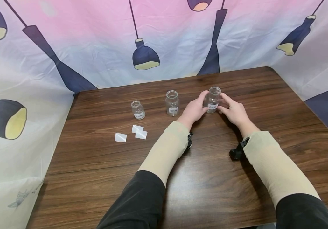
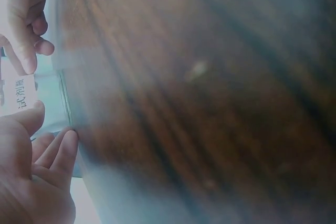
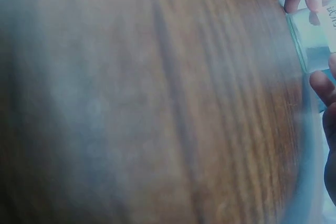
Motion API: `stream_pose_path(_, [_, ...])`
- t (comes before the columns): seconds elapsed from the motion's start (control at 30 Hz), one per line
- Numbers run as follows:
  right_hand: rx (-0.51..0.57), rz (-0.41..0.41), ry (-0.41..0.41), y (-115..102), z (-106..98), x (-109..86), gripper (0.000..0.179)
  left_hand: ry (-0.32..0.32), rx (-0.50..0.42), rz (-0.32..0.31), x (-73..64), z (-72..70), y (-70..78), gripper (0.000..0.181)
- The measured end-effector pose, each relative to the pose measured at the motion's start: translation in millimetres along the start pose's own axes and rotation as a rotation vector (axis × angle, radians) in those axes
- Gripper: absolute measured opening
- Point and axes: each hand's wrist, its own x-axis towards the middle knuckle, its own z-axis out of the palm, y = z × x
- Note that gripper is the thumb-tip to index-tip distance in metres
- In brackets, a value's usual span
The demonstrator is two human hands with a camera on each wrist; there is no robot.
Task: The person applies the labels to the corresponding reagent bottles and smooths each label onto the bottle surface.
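Both hands are at a clear glass bottle (image 1: 214,95) with a white printed label, upright at the right of the row. The left hand (image 1: 193,109) holds its left side, thumb by the label and fingers round the lower wall. From the other side the right hand (image 1: 234,112) holds it too, its thumb near the label's edge. In the left wrist view the bottle's lower glass (image 2: 51,103) shows between the two hands; the right wrist view shows the bottle (image 3: 311,38) partly cut off. Whether its base touches the table cannot be told.
A similar labelled glass bottle (image 1: 172,103) stands left of the hands, with a smaller one (image 1: 138,110) farther left. In front of the small bottle lie white paper slips (image 1: 120,137), two overlapping. A printed cloth (image 1: 106,57) hangs behind the brown wooden table (image 1: 95,178).
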Motion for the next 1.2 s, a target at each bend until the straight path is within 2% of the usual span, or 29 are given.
stream_pose_path(0.27, [-0.004,-0.023,-0.01,-2.4,1.2,-0.3,0.058,-0.001,-0.012,0.003,-1.2,-0.8,-3.9,0.066])
stream_pose_path(0.7, [0.058,0.003,-0.008,-2.7,-0.2,-1.5,0.06,-0.044,-0.159,0.008,-4.8,-4.8,-5.4,0.059])
stream_pose_path(1.2, [0.059,0.022,-0.009,-3.2,-1.4,-0.1,0.061,-0.036,-0.185,-0.019,-5.6,-4.6,-1.4,0.057])
